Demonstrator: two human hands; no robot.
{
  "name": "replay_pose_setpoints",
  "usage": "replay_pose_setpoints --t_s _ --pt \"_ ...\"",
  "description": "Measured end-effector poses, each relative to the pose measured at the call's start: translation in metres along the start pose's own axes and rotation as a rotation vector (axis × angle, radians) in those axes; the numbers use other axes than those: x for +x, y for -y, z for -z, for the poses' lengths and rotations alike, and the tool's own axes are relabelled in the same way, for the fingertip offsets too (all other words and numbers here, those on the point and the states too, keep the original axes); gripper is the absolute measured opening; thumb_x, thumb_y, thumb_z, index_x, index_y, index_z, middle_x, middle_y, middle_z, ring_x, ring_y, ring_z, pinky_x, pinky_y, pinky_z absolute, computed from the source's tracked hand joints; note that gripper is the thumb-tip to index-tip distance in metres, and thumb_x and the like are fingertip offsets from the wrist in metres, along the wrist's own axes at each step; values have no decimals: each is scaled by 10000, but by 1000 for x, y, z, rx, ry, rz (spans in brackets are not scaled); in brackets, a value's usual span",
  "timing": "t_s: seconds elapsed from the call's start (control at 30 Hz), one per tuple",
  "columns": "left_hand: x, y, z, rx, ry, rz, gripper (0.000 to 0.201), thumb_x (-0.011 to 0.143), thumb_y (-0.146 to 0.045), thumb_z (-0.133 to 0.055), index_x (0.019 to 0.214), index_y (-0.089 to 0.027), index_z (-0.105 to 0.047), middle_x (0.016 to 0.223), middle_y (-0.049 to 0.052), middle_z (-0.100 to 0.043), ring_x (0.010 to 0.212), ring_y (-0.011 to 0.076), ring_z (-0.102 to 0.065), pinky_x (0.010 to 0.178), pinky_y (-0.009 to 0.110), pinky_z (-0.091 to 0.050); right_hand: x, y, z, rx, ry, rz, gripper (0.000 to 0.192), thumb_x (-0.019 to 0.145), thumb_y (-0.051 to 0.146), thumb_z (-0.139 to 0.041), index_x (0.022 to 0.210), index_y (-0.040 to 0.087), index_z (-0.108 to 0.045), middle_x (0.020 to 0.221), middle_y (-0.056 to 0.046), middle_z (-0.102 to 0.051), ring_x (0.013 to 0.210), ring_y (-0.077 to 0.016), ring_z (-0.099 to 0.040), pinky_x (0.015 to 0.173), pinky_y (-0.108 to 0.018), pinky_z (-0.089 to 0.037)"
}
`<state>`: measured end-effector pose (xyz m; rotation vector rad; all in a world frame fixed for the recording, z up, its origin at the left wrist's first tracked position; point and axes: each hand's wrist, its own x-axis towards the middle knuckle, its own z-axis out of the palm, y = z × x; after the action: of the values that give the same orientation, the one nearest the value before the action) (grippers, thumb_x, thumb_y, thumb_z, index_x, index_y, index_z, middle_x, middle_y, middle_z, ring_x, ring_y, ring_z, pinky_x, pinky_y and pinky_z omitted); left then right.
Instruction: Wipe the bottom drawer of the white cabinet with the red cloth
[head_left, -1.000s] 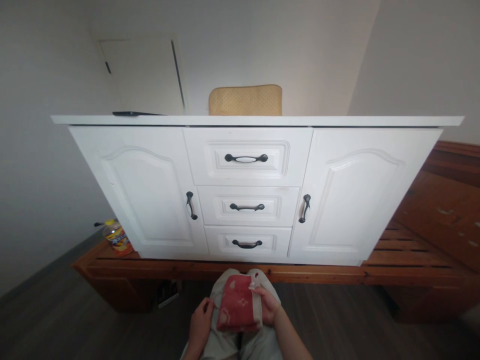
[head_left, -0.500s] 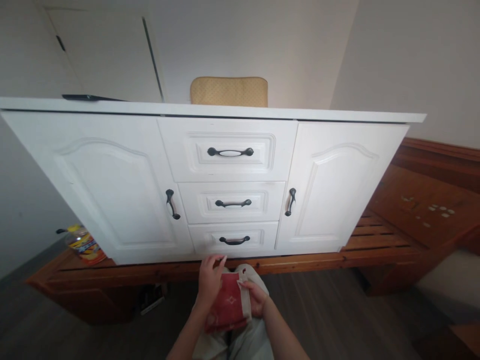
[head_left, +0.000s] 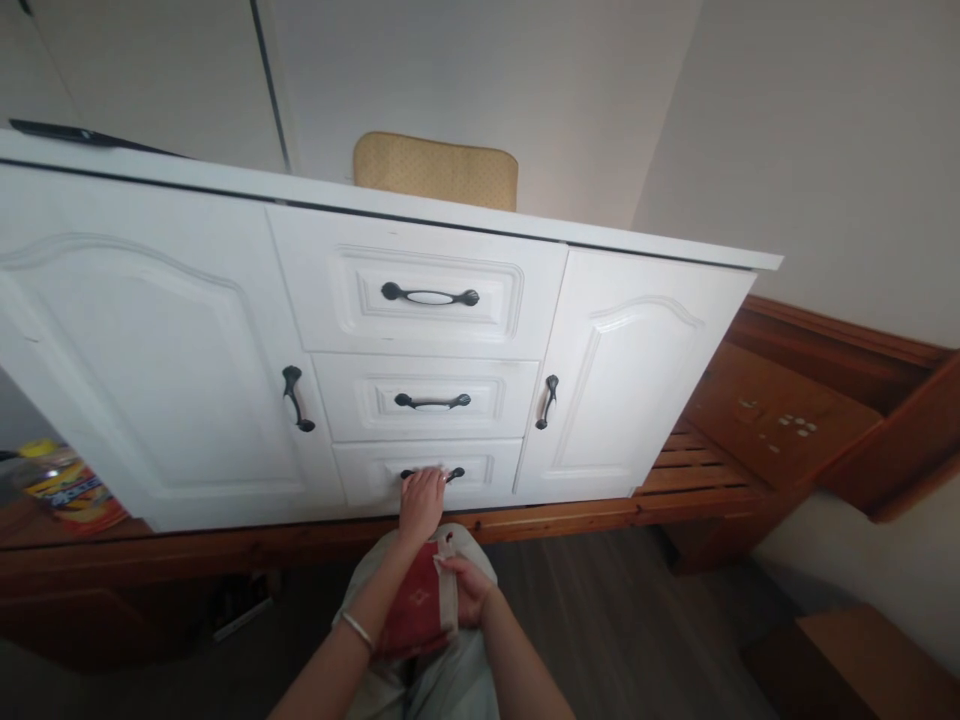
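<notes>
At the bottom drawer point(head_left: 486, 484) of the white cabinet, my left hand point(head_left: 422, 502) has its fingers curled over the dark drawer handle point(head_left: 456, 473). This drawer's front looks flush with the cabinet. My right hand point(head_left: 472, 590) grips the beige edge of a red cloth item point(head_left: 411, 612) with a pale star-like pattern, resting on my lap. My left forearm covers part of this cloth. Above are the middle drawer point(head_left: 480, 408) and the top drawer point(head_left: 360, 300), both closed.
The cabinet stands on a slatted wooden bench point(head_left: 555, 518). A yellow-capped bottle point(head_left: 71, 490) is at its left end. A dark flat object point(head_left: 82, 133) lies on the cabinet top, and a tan chair back point(head_left: 435, 170) rises behind. A brown box point(head_left: 877, 660) sits at lower right.
My left hand has moved up from beside the red cloth onto the bottom drawer's handle. My right hand keeps its hold. The view has turned and come nearer to the cabinet.
</notes>
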<state>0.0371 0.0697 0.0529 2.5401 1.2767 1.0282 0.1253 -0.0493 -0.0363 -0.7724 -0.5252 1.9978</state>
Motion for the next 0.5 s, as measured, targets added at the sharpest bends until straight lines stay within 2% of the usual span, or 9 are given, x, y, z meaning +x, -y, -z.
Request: replay_pose_setpoints --t_s 0.13,0.27,0.37,0.5 --pt "1 -1 -2 28 -4 30 353 1073 -259 -367 1089 -222 -717 1119 92 -764 1100 263 -647 1035 435 -406 3 -4 7 -8 2 12 471 641 497 -811 979 185 -710 940 -93 -786 1214 -334 -685 1056 -491 -500" --pt "-5 0 5 22 17 -1 311 1072 -283 -406 1027 -237 -710 1077 58 -770 1072 242 -657 1023 419 -410 2 -7 11 -9 31 4 424 651 447 -793 984 196 -718 955 -84 -791 1195 -321 -697 1065 -485 -498" --pt "-22 -5 13 16 24 -26 285 1065 -303 -434 1046 -239 -711 1086 55 -770 1077 239 -657 1035 421 -410 -2 -6 7 -29 29 -7 404 617 344 -781 990 199 -728 1006 -89 -796 1184 -318 -701 1055 -481 -508" --pt "-65 -16 20 28 -22 -9 287 1044 -298 -458 1081 -216 -731 1122 92 -770 1111 283 -652 1063 472 -418 -8 -7 3 -36 15 -35 380 565 292 -751 936 209 -735 997 -100 -800 1158 -345 -710 1003 -502 -537"
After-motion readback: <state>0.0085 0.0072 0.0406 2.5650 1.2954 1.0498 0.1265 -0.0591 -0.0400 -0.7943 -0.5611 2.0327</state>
